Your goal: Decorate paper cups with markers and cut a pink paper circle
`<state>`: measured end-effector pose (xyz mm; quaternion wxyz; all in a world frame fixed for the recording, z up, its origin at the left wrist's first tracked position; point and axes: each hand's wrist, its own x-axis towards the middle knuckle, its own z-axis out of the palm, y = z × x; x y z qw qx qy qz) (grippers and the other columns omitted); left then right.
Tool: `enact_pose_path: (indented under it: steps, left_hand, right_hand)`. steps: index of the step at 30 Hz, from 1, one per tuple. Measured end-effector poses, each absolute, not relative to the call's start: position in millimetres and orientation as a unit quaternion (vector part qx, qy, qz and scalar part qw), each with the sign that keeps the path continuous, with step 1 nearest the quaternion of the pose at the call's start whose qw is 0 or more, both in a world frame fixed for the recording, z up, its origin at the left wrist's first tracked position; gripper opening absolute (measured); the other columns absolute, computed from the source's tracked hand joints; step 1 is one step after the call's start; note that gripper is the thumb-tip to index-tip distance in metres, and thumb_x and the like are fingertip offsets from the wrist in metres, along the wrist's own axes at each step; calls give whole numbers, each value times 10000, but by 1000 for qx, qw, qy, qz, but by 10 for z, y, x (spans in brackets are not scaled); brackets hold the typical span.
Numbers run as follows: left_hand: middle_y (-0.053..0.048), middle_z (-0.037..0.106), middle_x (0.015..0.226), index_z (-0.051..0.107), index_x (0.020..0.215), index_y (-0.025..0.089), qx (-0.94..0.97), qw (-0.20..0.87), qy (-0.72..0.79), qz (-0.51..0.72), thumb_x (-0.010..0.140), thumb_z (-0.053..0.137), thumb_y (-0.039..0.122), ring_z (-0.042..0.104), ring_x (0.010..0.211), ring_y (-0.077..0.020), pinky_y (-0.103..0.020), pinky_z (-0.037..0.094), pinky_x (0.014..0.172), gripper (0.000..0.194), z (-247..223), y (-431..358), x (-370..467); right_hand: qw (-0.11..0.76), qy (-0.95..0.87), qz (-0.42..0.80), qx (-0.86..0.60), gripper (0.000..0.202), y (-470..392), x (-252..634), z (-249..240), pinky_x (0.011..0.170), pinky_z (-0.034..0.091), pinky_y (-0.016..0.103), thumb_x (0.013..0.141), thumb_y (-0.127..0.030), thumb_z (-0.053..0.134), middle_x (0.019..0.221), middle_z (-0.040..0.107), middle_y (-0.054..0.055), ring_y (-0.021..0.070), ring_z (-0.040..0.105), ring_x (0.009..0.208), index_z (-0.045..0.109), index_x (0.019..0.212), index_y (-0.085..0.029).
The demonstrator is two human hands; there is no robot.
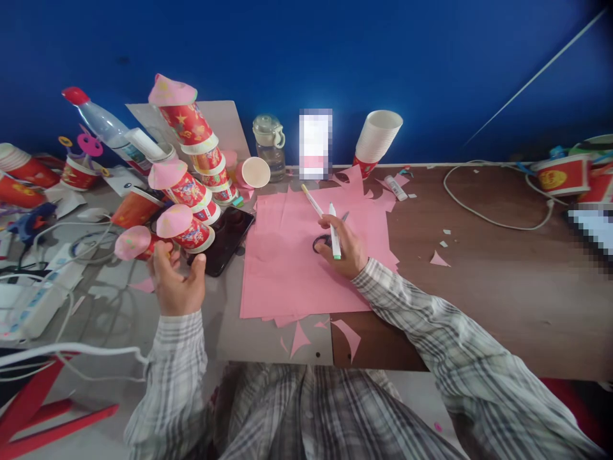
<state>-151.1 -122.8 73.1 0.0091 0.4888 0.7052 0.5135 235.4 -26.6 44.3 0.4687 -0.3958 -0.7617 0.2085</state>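
My left hand (179,284) is at the left, thumb and curled fingers apart. Its fingertips are by a red patterned paper cup (152,248) with a pink paper cone top (133,242); whether they touch it I cannot tell. A second cone-topped cup (191,233) stands just beyond. My right hand (345,246) grips a white marker (334,233) with a green end, over pink paper sheets (282,268). Black-handled scissors (320,242) lie partly hidden under that hand. A yellow-tipped marker (312,201) rests on the paper beside it.
A tall stack of decorated cups (186,124) rises behind my left hand. Around it are a black phone (227,236), a power strip (43,294) and a glass jug (269,150). White cups (378,137) and a glue stick (395,188) stand behind the paper; a cable (498,223) lies right.
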Motion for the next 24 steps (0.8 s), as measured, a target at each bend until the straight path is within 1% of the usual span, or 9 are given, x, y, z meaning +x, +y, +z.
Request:
enact_pose_path:
  steps: [2, 4, 5, 7, 9, 12, 16, 20, 24]
  left_hand:
    - [-77, 754, 1325, 735, 1423, 301, 474, 39, 683, 555, 851, 903, 422, 753, 1039, -259, -486, 639, 1032, 609, 825, -1368, -1290]
    - [-36, 801, 1127, 826, 1234, 315, 485, 141, 640, 579, 895, 909, 436, 751, 887, -211, -385, 648, 870, 370, 927, -1442, -1046]
    - [-31, 808, 1066, 849, 1187, 311, 478, 207, 605, 603, 909, 904, 435, 737, 813, -193, -357, 644, 791, 309, 974, -1443, -930]
    - [-30, 811, 949, 882, 1095, 284, 447, 347, 533, 630, 899, 935, 449, 686, 681, -162, -325, 622, 673, 261, 1055, -1372, -736]
    - [-28, 797, 859, 888, 992, 252, 401, 460, 469, 639, 807, 1020, 430, 659, 627, -136, -277, 576, 601, 288, 1117, -1225, -598]
    - [-17, 786, 837, 875, 949, 231, 338, 595, 390, 616, 773, 1040, 353, 612, 583, -91, -241, 552, 584, 270, 1184, -946, -449]
    - [10, 747, 808, 824, 903, 195, 255, 694, 351, 574, 788, 957, 217, 552, 533, -55, -218, 524, 564, 176, 1195, -610, -222]
    - [25, 730, 800, 775, 901, 181, 196, 736, 368, 533, 846, 869, 157, 525, 527, -49, -218, 494, 565, 111, 1080, -357, 32]
    - [20, 746, 814, 769, 931, 191, 191, 754, 366, 511, 834, 903, 194, 544, 568, -69, -250, 496, 589, 166, 880, -204, 224]
  right_hand:
    - [472, -763, 212, -388, 648, -267, 2349, 434, 1015, 715, 569, 1005, -639, 708, 1284, 816, 190, 322, 820, 1034, 624, 1491, -219]
    - [473, -761, 215, -388, 646, -267, 2339, 427, 1034, 711, 583, 1009, -639, 705, 1288, 812, 194, 338, 818, 1097, 624, 1489, -216]
    - [473, -760, 215, -389, 646, -267, 2334, 426, 1040, 710, 585, 1010, -649, 700, 1288, 810, 194, 343, 815, 1123, 626, 1485, -217]
    - [477, -758, 217, -389, 652, -268, 2326, 432, 1039, 711, 583, 1011, -672, 694, 1280, 808, 192, 342, 811, 1134, 628, 1476, -219]
    - [483, -755, 220, -384, 655, -269, 2323, 449, 1021, 718, 574, 1014, -679, 694, 1269, 810, 188, 334, 813, 1110, 623, 1475, -219]
    - [498, -746, 238, -373, 644, -281, 2325, 490, 959, 734, 538, 1023, -679, 699, 1258, 815, 177, 317, 821, 1076, 614, 1471, -224]
    - [519, -724, 293, -347, 614, -317, 2318, 541, 872, 738, 468, 1036, -682, 706, 1249, 815, 146, 285, 839, 1039, 609, 1463, -252]
    - [541, -693, 343, -331, 565, -337, 2272, 542, 821, 724, 412, 1024, -623, 761, 1226, 809, 110, 238, 834, 957, 610, 1446, -279]
    - [532, -681, 360, -351, 552, -321, 2217, 508, 776, 696, 404, 977, -590, 790, 1185, 796, 89, 202, 784, 829, 637, 1409, -282]
